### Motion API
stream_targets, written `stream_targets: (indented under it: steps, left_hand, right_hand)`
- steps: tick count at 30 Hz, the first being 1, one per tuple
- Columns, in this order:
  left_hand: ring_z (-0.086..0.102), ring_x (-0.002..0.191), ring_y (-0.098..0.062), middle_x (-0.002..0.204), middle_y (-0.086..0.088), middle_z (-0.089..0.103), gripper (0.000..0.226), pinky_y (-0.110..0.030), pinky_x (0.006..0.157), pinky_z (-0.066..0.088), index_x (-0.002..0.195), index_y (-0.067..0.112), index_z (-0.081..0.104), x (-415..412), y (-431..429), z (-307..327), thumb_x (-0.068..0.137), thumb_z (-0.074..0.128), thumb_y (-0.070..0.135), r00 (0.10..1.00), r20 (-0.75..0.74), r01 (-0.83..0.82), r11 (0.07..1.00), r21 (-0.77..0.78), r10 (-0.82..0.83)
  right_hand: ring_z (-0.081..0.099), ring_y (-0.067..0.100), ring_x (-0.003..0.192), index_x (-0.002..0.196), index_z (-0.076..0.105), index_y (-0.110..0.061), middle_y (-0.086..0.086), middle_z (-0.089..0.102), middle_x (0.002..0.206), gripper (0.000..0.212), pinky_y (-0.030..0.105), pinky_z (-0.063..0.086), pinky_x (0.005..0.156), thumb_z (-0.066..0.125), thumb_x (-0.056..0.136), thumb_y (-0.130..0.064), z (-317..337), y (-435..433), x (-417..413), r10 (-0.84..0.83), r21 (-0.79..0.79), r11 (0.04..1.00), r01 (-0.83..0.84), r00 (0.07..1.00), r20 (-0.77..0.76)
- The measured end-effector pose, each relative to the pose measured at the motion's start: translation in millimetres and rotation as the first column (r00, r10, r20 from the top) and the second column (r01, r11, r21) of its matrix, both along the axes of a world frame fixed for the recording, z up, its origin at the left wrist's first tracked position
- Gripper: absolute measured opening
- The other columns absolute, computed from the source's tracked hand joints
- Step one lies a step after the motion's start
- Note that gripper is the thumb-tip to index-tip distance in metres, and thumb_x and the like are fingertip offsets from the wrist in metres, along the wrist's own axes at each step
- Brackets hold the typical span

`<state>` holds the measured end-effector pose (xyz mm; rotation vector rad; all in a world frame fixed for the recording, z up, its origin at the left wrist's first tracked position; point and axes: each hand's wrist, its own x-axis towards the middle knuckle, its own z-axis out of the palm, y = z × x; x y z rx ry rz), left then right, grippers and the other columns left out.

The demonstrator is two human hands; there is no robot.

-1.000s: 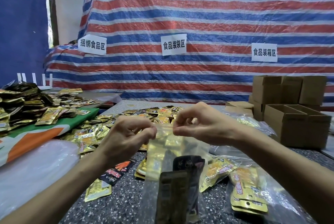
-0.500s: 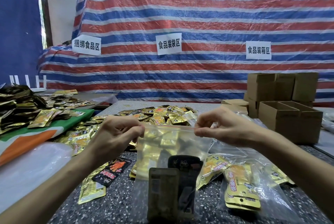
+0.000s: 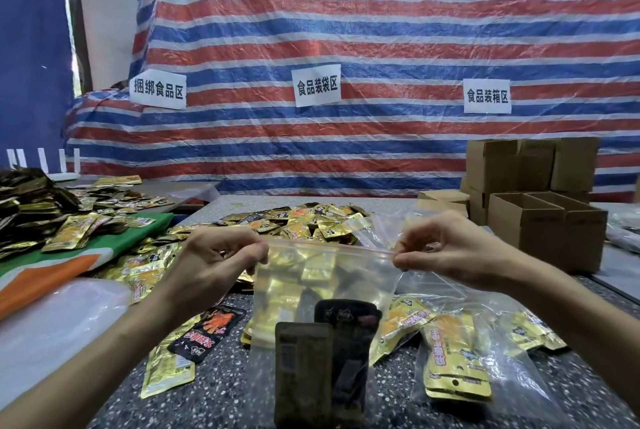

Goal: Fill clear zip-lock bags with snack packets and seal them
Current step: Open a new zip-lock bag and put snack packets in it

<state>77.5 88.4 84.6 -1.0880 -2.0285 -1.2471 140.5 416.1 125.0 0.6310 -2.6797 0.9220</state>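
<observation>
both hands are raised over the speckled grey tabletop [image 3: 221, 390], fingers curled. left hand [image 3: 211, 265] and right hand [image 3: 446, 252] each keep a pinching grip on a top corner of the clear plastic zip-lock bag [image 3: 322, 276]. the bag hangs between and below them, holding dark snack packets [image 3: 325, 352].

Three white signs [image 3: 316, 89] are pinned up at the back, and four white antennas [image 3: 43, 160] are seen far left. One zip-lock bag [image 3: 322, 276] is held up, with two dark packets [image 3: 304, 366] counted inside; one more filled bag [image 3: 460, 359] is laid flat on the desk [image 3: 225, 394]. Loose packets [image 3: 304, 220]: way too many to be counted, honestly.
</observation>
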Motion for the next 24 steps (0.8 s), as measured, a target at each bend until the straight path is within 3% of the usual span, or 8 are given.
stream_targets:
  steps: [3,5,7,9,11,13,19,24]
  left_hand:
    - [0.057,0.057,-0.033,0.067,0.000,0.067,0.026,-0.049,0.049,0.045,0.076,0.022,0.072,2.4,4.2,-3.3,0.086,0.060,0.043,1.000,-0.016,-0.015,1.000,-0.015,0.015]
    - [0.058,0.051,-0.019,0.070,0.005,0.069,0.020,-0.036,0.041,0.045,0.077,0.025,0.071,3.8,7.4,-10.0,0.094,0.065,0.032,1.000,0.009,-0.005,0.999,0.041,0.005]
    - [0.062,0.052,-0.006,0.075,0.006,0.072,0.018,-0.016,0.040,0.044,0.080,0.026,0.072,7.2,13.5,-17.4,0.093,0.061,0.022,0.998,0.052,0.015,0.992,0.126,-0.022]
    - [0.067,0.054,-0.017,0.077,-0.003,0.072,0.020,-0.018,0.039,0.046,0.086,0.029,0.073,10.4,21.7,-23.2,0.092,0.057,0.020,0.989,0.131,0.043,0.971,0.235,-0.076]
    - [0.068,0.054,-0.030,0.078,-0.012,0.070,0.019,-0.029,0.035,0.048,0.088,0.029,0.072,11.9,32.0,-27.6,0.093,0.055,0.022,0.966,0.214,0.066,0.937,0.342,-0.146]
    - [0.069,0.057,-0.037,0.079,-0.017,0.070,0.016,-0.034,0.036,0.050,0.088,0.024,0.071,13.6,46.0,-30.2,0.091,0.055,0.026,0.938,0.279,0.072,0.904,0.422,-0.205]
    - [0.070,0.063,-0.031,0.079,-0.012,0.071,0.017,-0.038,0.045,0.057,0.084,0.019,0.069,16.7,94.5,-37.1,0.092,0.056,0.024,0.914,0.287,0.129,0.877,0.463,-0.286]
    - [0.073,0.074,-0.026,0.090,-0.008,0.074,0.018,-0.032,0.055,0.059,0.089,0.023,0.070,5.5,107.4,-48.6,0.095,0.053,0.024,0.920,0.224,0.175,0.846,0.504,-0.323]
  right_hand:
    - [0.070,0.009,0.075,0.080,0.077,-0.013,-0.003,0.075,0.081,0.007,0.022,0.055,0.073,0.080,0.080,-0.020,-7.1,3.4,5.9,-0.016,-0.112,0.994,0.013,1.000,-0.025]
    - [0.072,0.015,0.079,0.075,0.077,-0.013,0.002,0.077,0.084,0.010,0.023,0.057,0.075,0.083,0.073,-0.021,-17.2,2.2,12.3,-0.034,-0.286,0.958,0.017,0.998,-0.052]
    - [0.073,0.020,0.091,0.075,0.076,-0.014,0.006,0.077,0.095,0.014,0.024,0.058,0.078,0.086,0.067,-0.022,-31.6,-1.1,16.9,0.017,-0.532,0.847,-0.025,1.000,-0.020]
    - [0.071,0.028,0.102,0.093,0.072,-0.014,0.007,0.075,0.110,0.042,0.038,0.060,0.087,0.094,0.061,-0.029,-50.5,-5.9,16.3,0.113,-0.671,0.741,-0.023,0.989,0.091]
    - [0.071,0.030,0.104,0.120,0.057,-0.018,0.000,0.072,0.119,0.078,0.046,0.058,0.090,0.096,0.054,-0.030,-71.8,-14.4,14.4,0.186,-0.645,0.764,0.021,0.950,0.252]
    - [0.071,0.026,0.106,0.131,0.047,-0.025,-0.004,0.071,0.121,0.087,0.043,0.059,0.088,0.095,0.059,-0.023,-90.4,-29.3,11.8,0.214,-0.538,0.843,0.008,0.912,0.349]
    - [0.067,0.001,0.106,0.119,0.060,-0.053,-0.016,0.073,0.111,0.057,0.021,0.054,0.088,0.085,0.076,-0.024,-112.6,-56.2,7.9,0.121,-0.391,0.920,-0.013,0.960,0.252]
    - [0.073,0.020,0.099,0.113,0.067,-0.032,-0.006,0.075,0.111,0.042,0.033,0.061,0.063,0.085,0.076,-0.029,-110.1,-39.4,7.3,0.074,-0.526,0.840,0.132,0.933,0.352]
